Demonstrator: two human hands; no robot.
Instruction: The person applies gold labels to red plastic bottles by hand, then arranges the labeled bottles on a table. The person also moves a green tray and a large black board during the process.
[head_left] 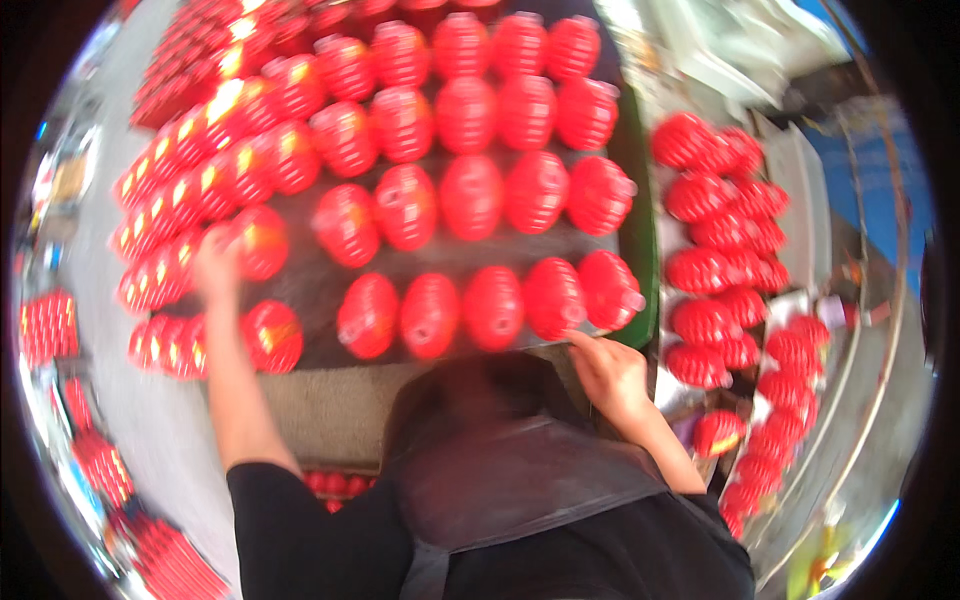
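Rows of red, ribbed, lantern-shaped pieces cover the dark work table before me. At the left, my left hand (217,262) is among them, against the side of one red lantern (264,243); motion smears its fingers, so its grip is unclear. My right hand (612,378) is at the near right edge of the table, just below another red lantern (555,298). Its fingers are closed in a pinch near a small pale bit by the edge, and what they hold is too small to make out.
More red lanterns (703,270) stand in stacked rows to the right, beside a green table side (641,230). White plastic sheeting (750,45) lies at the far right. Further bundles of red pieces (48,328) are on the left. A dark apron (520,480) covers my lap.
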